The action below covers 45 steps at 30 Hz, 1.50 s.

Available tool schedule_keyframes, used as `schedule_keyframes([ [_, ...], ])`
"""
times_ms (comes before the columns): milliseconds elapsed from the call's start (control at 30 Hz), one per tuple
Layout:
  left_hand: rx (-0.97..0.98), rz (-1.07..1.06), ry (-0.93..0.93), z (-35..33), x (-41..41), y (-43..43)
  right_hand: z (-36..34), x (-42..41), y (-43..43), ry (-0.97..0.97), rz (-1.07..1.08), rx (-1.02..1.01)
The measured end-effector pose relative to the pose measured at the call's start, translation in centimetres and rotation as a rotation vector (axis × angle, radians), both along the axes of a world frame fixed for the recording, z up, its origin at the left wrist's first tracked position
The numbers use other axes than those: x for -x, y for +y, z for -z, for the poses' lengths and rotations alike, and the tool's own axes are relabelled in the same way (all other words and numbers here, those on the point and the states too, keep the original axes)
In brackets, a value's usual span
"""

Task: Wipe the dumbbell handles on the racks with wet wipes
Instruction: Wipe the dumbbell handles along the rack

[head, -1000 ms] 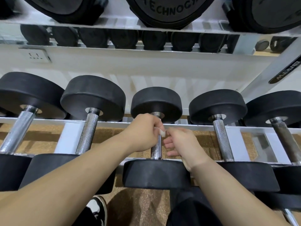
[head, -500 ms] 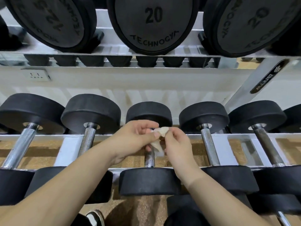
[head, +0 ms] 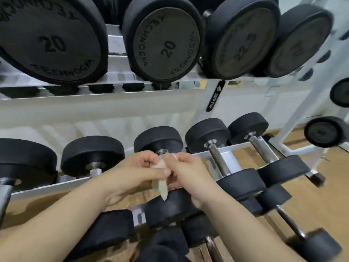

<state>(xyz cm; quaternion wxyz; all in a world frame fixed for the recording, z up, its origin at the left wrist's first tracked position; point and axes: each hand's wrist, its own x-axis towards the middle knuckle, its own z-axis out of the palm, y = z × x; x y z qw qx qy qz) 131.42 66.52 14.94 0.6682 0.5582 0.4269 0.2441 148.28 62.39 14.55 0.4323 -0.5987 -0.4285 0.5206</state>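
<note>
A crumpled whitish wet wipe (head: 160, 184) is pinched between both hands above the middle dumbbell (head: 160, 140) on the white rack (head: 222, 154). My left hand (head: 137, 171) grips the wipe's upper part with thumb and fingers. My right hand (head: 187, 173) holds it from the right side. One end of the wipe hangs down as a pointed strip. That dumbbell's metal handle is hidden behind my hands; only its collar shows. To the right stand two smaller dumbbells with bare steel handles (head: 219, 160).
Large black dumbbells marked 20 (head: 166, 40) hang over the shelf above. More dumbbells sit on the lower tier (head: 294, 224) and to the left (head: 92, 156). A further rack stands at the far right. The floor is brown cork-like.
My view has swung up and to the right. Both hands lifted off the handle and now hold the wipe between them, pulled out longer.
</note>
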Motion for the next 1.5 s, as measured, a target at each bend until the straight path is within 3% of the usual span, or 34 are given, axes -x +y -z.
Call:
schedule_keyframes([
  [200,0.168,-0.135,-0.212,0.4,-5.7,0.6,0.1,-5.6,-0.9,0.206,0.083,0.027],
  [367,0.013,-0.29,-0.118,1.3,-6.6,0.8,1.1,-7.0,-0.1,0.33,0.021,0.061],
  [533,-0.081,-0.422,-0.059,1.7,-4.2,2.0,1.4,-5.8,1.1,0.257,0.034,0.087],
  [700,-0.148,-0.323,0.003,1.8,-3.4,2.3,1.6,-4.1,2.4,0.055,-0.092,-0.003],
  [800,-0.158,-0.362,-0.005,2.1,-3.7,2.4,2.5,-3.6,2.7,0.076,-0.036,-0.021],
  [1000,-0.009,-0.277,-0.012,3.7,-4.1,2.6,4.2,-2.6,2.5,0.102,0.08,-0.004],
  [1133,0.167,-0.283,-0.134,4.4,-4.1,3.0,4.3,-3.1,2.7,0.129,0.118,0.034],
  [1267,0.135,-0.31,-0.16,4.5,-4.0,3.5,4.1,-3.8,2.6,0.238,0.076,0.047],
  [1500,0.146,-0.476,-0.246,4.4,-3.7,4.3,4.1,-3.7,3.2,0.106,-0.031,0.059],
])
